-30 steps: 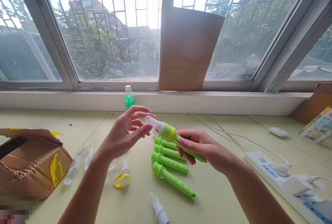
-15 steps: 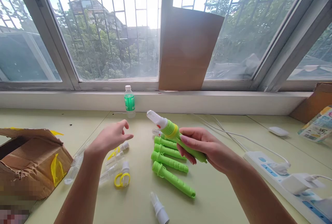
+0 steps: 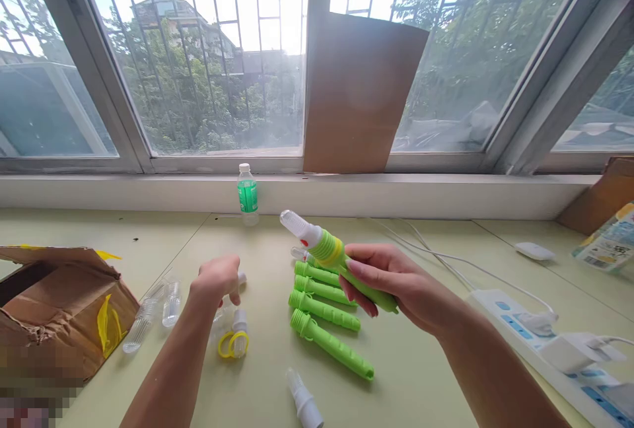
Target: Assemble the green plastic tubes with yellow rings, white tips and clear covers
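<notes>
My right hand (image 3: 381, 276) is wrapped around a green toy-like stick (image 3: 364, 283), raised over the table and tilted. Its upper end has a yellow ring, a white collar with a red spot, and a clear ribbed tip. My left hand (image 3: 220, 279) is down at the small clear and white parts, fingers curled downward; its fingertips and whatever they touch are mostly hidden. Just below it lies a white-and-clear piece (image 3: 240, 322) with yellow rings (image 3: 226, 345). Several green tubes (image 3: 331, 347) lie in a row beneath the raised stick.
Another white-and-clear piece (image 3: 304, 401) lies near the front. Clear ribbed tubes (image 3: 141, 322) lie beside a torn cardboard box (image 3: 74, 309) at left. A bottle (image 3: 247, 195) stands at the back. On the right are a power strip (image 3: 515, 322), cables and a white mouse (image 3: 533, 251).
My left hand has moved down onto the small parts, and its fingers have curled downward. The right hand holds the green stick in nearly the same place.
</notes>
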The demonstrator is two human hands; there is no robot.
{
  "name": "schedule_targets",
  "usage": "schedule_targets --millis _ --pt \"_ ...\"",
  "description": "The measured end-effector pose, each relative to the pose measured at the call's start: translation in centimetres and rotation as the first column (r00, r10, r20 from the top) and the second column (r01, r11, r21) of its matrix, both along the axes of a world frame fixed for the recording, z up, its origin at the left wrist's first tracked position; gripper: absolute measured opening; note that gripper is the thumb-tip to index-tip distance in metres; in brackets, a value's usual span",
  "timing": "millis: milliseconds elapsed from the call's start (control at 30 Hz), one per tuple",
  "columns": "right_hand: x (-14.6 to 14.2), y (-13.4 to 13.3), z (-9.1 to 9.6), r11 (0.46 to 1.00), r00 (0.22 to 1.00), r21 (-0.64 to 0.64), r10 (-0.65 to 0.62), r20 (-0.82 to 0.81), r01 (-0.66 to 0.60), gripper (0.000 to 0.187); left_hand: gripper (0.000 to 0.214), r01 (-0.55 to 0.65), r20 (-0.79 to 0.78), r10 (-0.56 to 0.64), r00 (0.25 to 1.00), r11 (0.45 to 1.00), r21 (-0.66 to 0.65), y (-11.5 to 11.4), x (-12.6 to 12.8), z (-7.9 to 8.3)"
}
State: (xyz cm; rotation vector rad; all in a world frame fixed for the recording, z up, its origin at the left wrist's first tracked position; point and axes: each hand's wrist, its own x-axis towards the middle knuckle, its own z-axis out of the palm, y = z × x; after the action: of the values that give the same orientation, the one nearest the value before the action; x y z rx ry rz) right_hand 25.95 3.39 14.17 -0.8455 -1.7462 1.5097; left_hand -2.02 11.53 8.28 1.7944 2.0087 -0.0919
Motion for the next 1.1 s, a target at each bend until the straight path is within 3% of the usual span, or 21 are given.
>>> schedule_targets --millis 233,567,767,967,1100 --pt "0.3 -0.1 0.0 1.000 1.000 0.005 -0.005 -0.006 0.005 0.029 0.030 0.057 -0.104 -0.051 0.993 0.997 0.051 0.2 0.7 -0.2" --pt "0.2 0.0 0.2 1.000 1.000 0.005 0.000 -0.016 0.001 0.029 0.019 0.119 -0.225 -0.070 0.972 0.969 0.214 -1.4 1.2 2.3" --pt "0.2 0.1 0.1 1.000 1.000 0.006 -0.006 -0.005 0.007 0.030 0.038 0.186 -0.159 -0.137 0.978 0.915 0.358 -1.7 0.8 3.5" --pt "0.0 0.1 0.2 1.000 1.000 -0.001 -0.010 0.003 0.010 0.032 0.033 0.217 -0.037 -0.219 0.975 0.903 0.371 -0.8 0.6 2.1" --pt "0.0 0.1 0.2 1.000 1.000 0.010 -0.022 0.000 0.022 0.034 0.043 0.271 0.080 -0.337 0.938 0.858 0.435 0.9 3.0 0.7"
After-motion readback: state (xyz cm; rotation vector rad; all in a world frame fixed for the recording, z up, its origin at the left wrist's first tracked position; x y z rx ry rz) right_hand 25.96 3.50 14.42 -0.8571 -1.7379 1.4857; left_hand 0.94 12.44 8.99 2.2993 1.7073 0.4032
